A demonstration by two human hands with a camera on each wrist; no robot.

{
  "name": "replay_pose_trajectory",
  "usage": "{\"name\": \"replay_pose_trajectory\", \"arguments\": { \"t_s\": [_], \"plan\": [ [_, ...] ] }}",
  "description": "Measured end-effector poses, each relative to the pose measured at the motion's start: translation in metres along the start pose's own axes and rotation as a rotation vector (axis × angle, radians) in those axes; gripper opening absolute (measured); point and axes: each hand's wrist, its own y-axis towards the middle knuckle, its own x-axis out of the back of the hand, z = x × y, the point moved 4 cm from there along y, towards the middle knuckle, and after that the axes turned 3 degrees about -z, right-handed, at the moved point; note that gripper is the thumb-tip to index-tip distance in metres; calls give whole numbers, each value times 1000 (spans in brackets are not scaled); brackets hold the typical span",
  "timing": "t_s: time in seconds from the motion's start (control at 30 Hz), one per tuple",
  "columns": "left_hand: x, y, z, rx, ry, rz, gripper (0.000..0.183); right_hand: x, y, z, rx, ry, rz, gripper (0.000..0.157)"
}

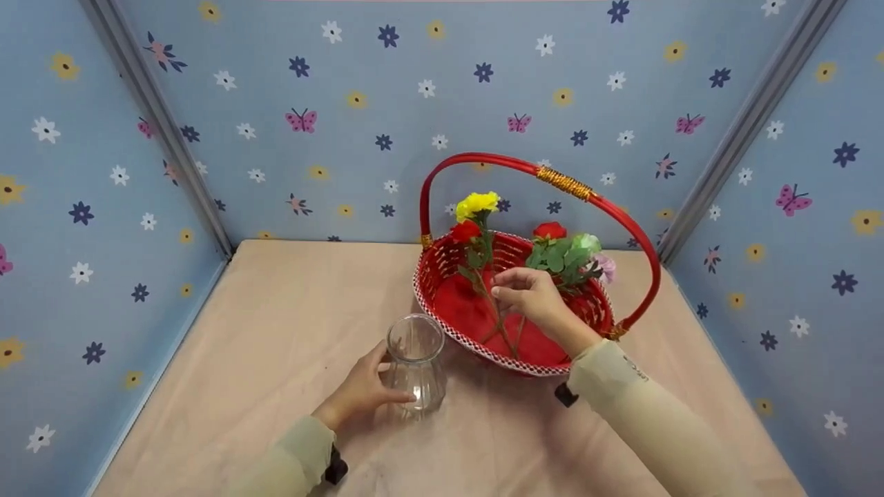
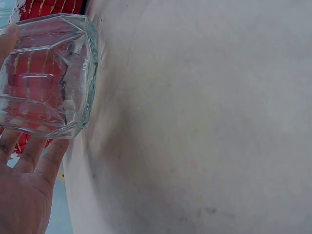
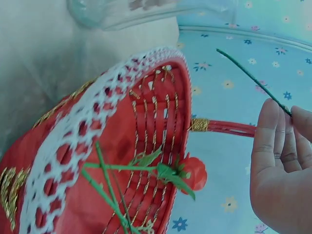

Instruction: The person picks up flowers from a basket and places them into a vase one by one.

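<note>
My left hand [image 1: 362, 386] holds a clear glass vase [image 1: 429, 383] by its side, thumb toward the front. In the left wrist view, the vase's faceted base [image 2: 73, 83] is close over the cloth. Over the basket, my right hand [image 1: 532, 300] pinches the thin green stem [image 3: 253, 78] of a yellow artificial flower [image 1: 476, 206] between thumb and fingers. The stem's bare lower end sticks out past the fingertips. Inside the red woven basket [image 1: 525, 369], a red flower [image 3: 195, 174] leans on the far left wall, its stem lying across the red lining.
At the basket's right side lie another red flower [image 1: 550, 230], a pale green flower [image 1: 587, 243] and a pink-lilac one [image 1: 604, 268], with leaves. The tall basket handle [image 1: 628, 224] arches above the right hand. Flower-patterned panels [image 1: 387, 103] enclose the cloth-covered table [image 1: 290, 297] on three sides.
</note>
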Motion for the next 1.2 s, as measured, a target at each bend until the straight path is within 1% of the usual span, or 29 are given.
{"name": "replay_pose_trajectory", "arguments": {
  "t_s": [0.2, 0.33, 0.47, 0.63, 0.8, 1.0, 1.1, 1.2],
  "plan": [
    [-1, 1, 2, 2, -2, -8, 112, -9, 1, 7, 28, 17, 11, 20],
    [0, 0, 2, 18, 6, -10, 113, -16, 2, 13, 33, 33, 17, 19],
    [0, 0, 1, 24, 2, -7, 113, -25, 3, 19, 57, 50, 30, 16],
    [0, 1, 0, -4, 2, -3, 110, -36, 4, 28, 86, 102, 39, 10],
    [0, 2, 1, -14, 2, -5, 110, -45, 7, 34, 92, 114, 41, 13],
    [0, 1, 0, -2, -12, -2, 110, -56, 8, 38, 88, 138, 32, 11],
    [0, 1, -1, -7, -16, -2, 109, -62, 9, 37, 83, 159, 26, 10],
    [0, 1, -2, -15, -22, -1, 107, -68, 10, 36, 84, 173, 25, 12]
  ]
}}
